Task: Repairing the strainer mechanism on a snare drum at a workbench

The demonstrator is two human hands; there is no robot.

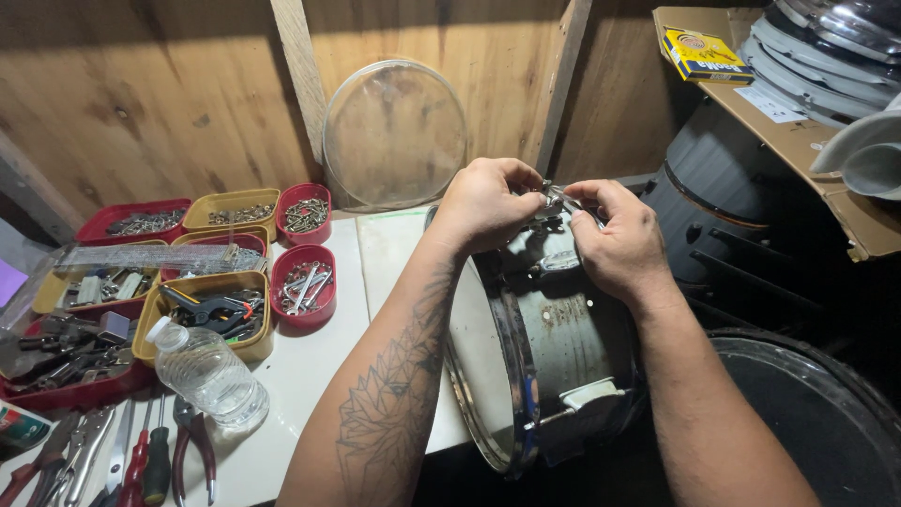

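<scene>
Grip: your left hand (488, 202) and right hand (615, 239) are both pinched shut on a small metal fitting (556, 199), fingertips meeting from either side.
Fitting: it sits at the far top edge of the drum shell (568, 319), touching the shell's hardware.
Drum: you have the grey shell lying on its side at the table's right edge, its chrome hoop (511, 376) facing left and near.
Table: the white table (310, 376) carries a plastic water bottle (208, 374) near left, with pliers (192, 446) and screwdrivers (141, 460) beside it.
Trays: red and yellow trays (230, 211) of screws and parts stand far left.
Wall: a clear drumhead (394, 136) leans on the wooden wall behind your hands.
</scene>
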